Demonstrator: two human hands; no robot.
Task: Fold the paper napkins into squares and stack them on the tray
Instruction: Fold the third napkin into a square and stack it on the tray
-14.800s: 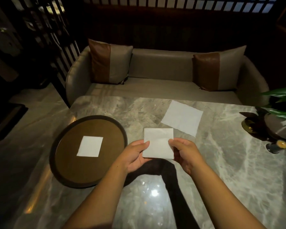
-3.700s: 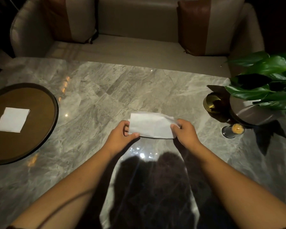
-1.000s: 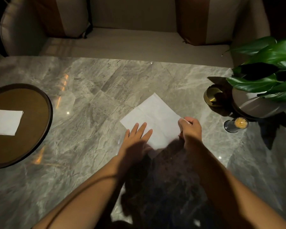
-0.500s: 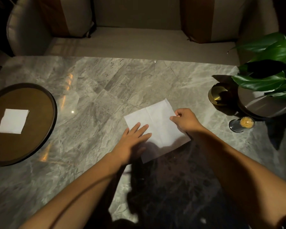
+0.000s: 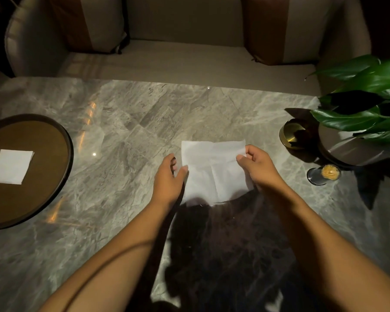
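Observation:
A white paper napkin (image 5: pixel 212 170), unfolded with crease lines showing, lies square-on at the middle of the marble table (image 5: pixel 133 136). My right hand (image 5: pixel 259 167) pinches its upper right edge between thumb and forefinger. My left hand (image 5: pixel 169 176) is at the napkin's left edge, thumb tip on the paper and fingers curled beside it. The napkin's near edge is lost in my shadow. One folded square napkin (image 5: pixel 10 166) sits on the round brown tray (image 5: pixel 70 154) at the far left.
To the right stand a gold bowl (image 5: pixel 291 136), a dark pot with a leafy plant (image 5: pixel 369 109) and a small toothpick holder (image 5: pixel 324 175). A beige sofa (image 5: pixel 185 61) with two cushions runs along the table's far edge.
The napkin lay diagonally under my flat left hand; it is now turned square to me. My left hand has shifted to its left edge and my right hand holds the right edge.

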